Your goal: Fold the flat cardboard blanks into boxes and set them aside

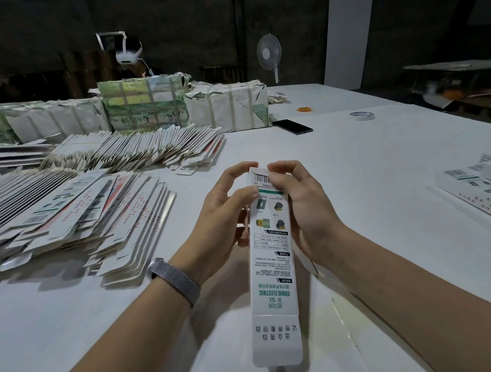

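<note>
1. Two hands share one box (272,257), held above the counter (377,181) at centre frame, long axis running from 12 to 6 o'clock, printed panel up.
2. Left hand (225,211) grips the box's left edge near the far end, thumb on the printed face and fingertips curled over the top; its grip is pinching the box.
3. Right hand (300,200) does the same on the right edge, fingers curled over the far flap by the barcode; this grip too is pinching the box.
4. Judged step: closing the far end. Press the flap down squarely with both forefingers while the thumbs keep the tube from collapsing.
5. Keep the side walls square; squeezing too hard would likely flatten the tube and crease the panel.
6. The near flap at 6 o'clock stands open and probably needs tucking next.
7. Flat blanks (72,214) lie fanned at 9 to 10 o'clock; more printed pieces (472,186) lie at 3 o'clock, possibly the place for finished boxes.
</note>
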### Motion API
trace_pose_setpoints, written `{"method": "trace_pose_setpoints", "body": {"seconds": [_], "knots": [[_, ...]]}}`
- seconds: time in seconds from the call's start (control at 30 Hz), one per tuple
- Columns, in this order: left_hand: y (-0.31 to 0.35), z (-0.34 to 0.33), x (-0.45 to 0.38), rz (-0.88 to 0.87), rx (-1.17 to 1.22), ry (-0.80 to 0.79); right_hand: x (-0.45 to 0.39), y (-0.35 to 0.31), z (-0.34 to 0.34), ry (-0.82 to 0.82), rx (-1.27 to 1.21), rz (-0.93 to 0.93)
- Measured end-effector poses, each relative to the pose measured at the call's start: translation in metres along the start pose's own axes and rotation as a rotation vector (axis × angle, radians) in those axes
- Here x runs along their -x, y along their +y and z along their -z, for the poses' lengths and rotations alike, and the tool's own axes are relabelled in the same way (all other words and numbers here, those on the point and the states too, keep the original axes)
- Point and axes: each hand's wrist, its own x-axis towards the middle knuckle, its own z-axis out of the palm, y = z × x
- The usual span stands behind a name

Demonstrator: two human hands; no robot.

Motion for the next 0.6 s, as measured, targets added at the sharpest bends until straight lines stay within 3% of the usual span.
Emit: {"method": "trace_pose_setpoints", "body": {"seconds": [0.43,0.6], "knots": [[-0.0037,0.0015,0.0036,0.013,-0.02,-0.102,-0.0072,0.0012,0.0063,0.017,-0.05,-0.091],[-0.0021,0.0024,0.0025,0.02,-0.039,-0.061,-0.0092,0.0017,0.0098,-0.007,-0.029,-0.067]]}}
